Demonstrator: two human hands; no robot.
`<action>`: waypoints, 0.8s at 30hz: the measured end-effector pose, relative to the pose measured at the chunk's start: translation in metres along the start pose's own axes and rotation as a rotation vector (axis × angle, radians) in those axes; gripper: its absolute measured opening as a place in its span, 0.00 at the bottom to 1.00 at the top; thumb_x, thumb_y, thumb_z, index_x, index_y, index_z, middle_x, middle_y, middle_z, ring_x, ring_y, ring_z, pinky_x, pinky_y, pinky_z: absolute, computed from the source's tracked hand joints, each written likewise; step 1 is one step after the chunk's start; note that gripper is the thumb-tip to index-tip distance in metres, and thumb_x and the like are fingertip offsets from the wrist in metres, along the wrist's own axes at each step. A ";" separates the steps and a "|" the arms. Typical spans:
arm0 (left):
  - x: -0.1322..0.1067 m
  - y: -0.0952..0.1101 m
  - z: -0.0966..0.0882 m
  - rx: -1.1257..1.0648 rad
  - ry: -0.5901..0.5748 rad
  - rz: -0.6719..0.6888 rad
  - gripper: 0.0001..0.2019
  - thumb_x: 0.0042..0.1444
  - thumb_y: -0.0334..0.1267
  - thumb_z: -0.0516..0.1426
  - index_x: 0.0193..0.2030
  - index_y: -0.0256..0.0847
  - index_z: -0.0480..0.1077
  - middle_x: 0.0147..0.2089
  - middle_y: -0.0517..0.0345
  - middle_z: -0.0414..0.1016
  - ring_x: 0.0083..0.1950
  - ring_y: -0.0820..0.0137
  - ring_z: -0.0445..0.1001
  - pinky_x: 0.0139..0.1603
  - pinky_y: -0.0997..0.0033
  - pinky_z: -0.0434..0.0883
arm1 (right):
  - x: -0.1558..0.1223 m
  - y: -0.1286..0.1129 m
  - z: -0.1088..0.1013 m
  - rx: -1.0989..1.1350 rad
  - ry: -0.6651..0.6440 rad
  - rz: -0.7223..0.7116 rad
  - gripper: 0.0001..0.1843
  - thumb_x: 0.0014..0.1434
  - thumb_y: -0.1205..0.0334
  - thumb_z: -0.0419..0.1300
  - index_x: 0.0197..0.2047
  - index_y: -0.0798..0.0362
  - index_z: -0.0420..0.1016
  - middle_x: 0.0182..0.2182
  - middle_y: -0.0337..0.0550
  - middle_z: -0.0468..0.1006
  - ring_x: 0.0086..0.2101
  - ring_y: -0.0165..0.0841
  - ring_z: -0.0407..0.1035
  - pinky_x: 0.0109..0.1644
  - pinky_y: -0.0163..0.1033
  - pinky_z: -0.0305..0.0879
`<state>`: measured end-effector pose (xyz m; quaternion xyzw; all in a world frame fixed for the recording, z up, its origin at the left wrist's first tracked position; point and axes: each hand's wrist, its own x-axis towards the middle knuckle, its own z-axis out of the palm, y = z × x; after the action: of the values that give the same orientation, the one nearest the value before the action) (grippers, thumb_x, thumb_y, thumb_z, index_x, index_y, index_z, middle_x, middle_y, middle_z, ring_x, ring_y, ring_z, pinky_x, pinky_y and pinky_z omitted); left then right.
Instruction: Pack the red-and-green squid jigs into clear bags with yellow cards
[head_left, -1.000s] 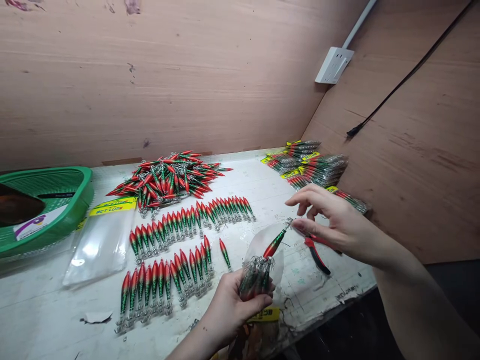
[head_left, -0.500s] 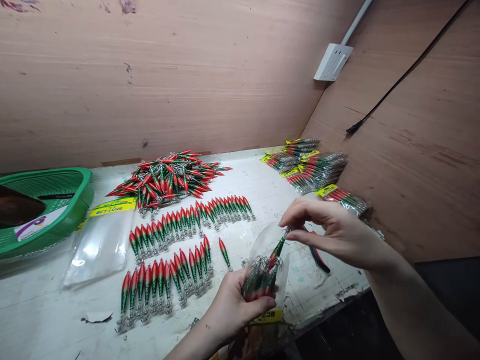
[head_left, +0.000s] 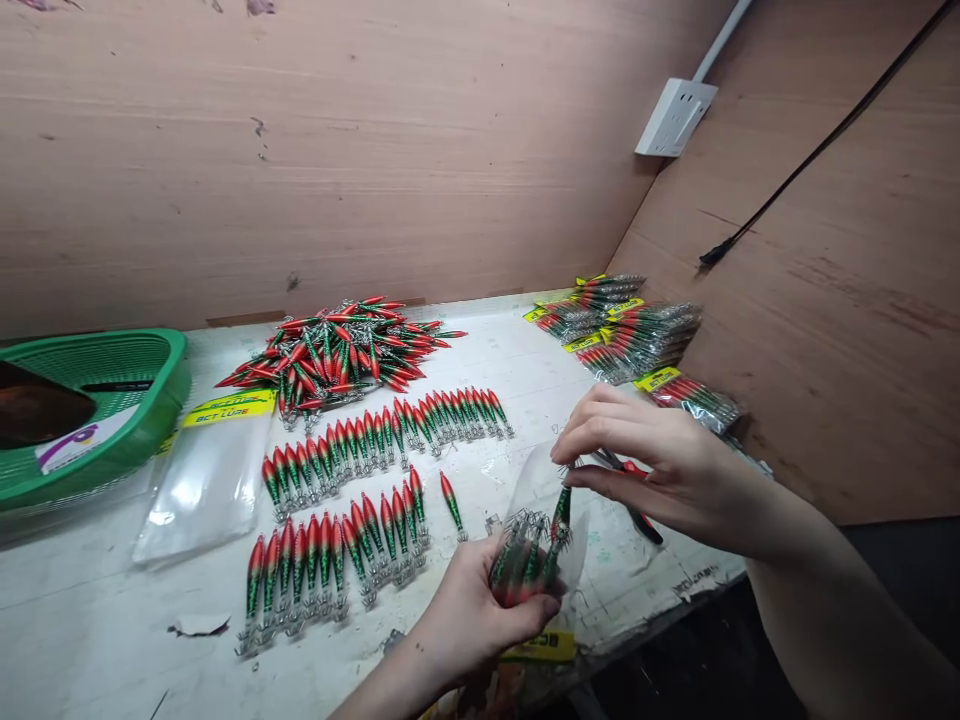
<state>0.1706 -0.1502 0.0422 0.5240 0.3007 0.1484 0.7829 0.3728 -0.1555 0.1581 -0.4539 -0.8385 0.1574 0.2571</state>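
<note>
Left hand [head_left: 487,605] grips a clear bag [head_left: 527,488] of bunched lures [head_left: 516,556], hooks uppermost, apparently to steady them. Right hand [head_left: 652,462] pinches one lure [head_left: 562,510] by its hook end at the bag, likely keeping barbs off the film. Rowed lures [head_left: 325,552] lie on the tabletop [head_left: 97,650].

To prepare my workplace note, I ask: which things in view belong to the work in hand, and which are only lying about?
Seem to belong:
clear bag held by the left hand
lure pinched by the right hand
lure rows
lure pile
flat bags
filled bags

Seem just lying about:
green basket
red-handled tool
paper scrap
</note>
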 end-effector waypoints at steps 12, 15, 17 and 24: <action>-0.003 0.000 -0.001 0.008 0.005 0.018 0.14 0.46 0.44 0.64 0.31 0.36 0.70 0.26 0.61 0.64 0.29 0.74 0.59 0.31 0.74 0.59 | 0.002 0.003 0.011 -0.026 -0.167 0.103 0.08 0.61 0.58 0.60 0.33 0.53 0.70 0.28 0.40 0.71 0.35 0.32 0.61 0.35 0.36 0.58; -0.003 -0.001 -0.001 0.012 0.023 0.024 0.13 0.45 0.44 0.64 0.30 0.36 0.70 0.26 0.61 0.65 0.29 0.73 0.60 0.32 0.73 0.59 | 0.000 0.004 0.012 -0.018 -0.152 0.121 0.11 0.63 0.57 0.58 0.31 0.53 0.70 0.27 0.40 0.70 0.34 0.32 0.61 0.37 0.36 0.58; -0.002 0.000 0.000 0.007 0.036 0.023 0.13 0.45 0.44 0.64 0.29 0.36 0.71 0.27 0.60 0.67 0.30 0.72 0.62 0.32 0.73 0.60 | -0.004 0.004 0.012 0.020 -0.154 0.167 0.10 0.65 0.57 0.55 0.34 0.53 0.72 0.29 0.41 0.71 0.35 0.32 0.62 0.38 0.37 0.59; -0.002 -0.003 -0.002 0.036 0.041 0.060 0.09 0.48 0.40 0.63 0.30 0.36 0.72 0.30 0.58 0.71 0.33 0.70 0.66 0.36 0.73 0.63 | -0.013 0.006 0.017 0.098 -0.133 0.273 0.07 0.65 0.62 0.53 0.42 0.51 0.71 0.35 0.43 0.70 0.38 0.33 0.65 0.41 0.39 0.62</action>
<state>0.1671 -0.1507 0.0396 0.5436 0.3033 0.1770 0.7624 0.3725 -0.1635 0.1375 -0.5390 -0.7756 0.2613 0.1993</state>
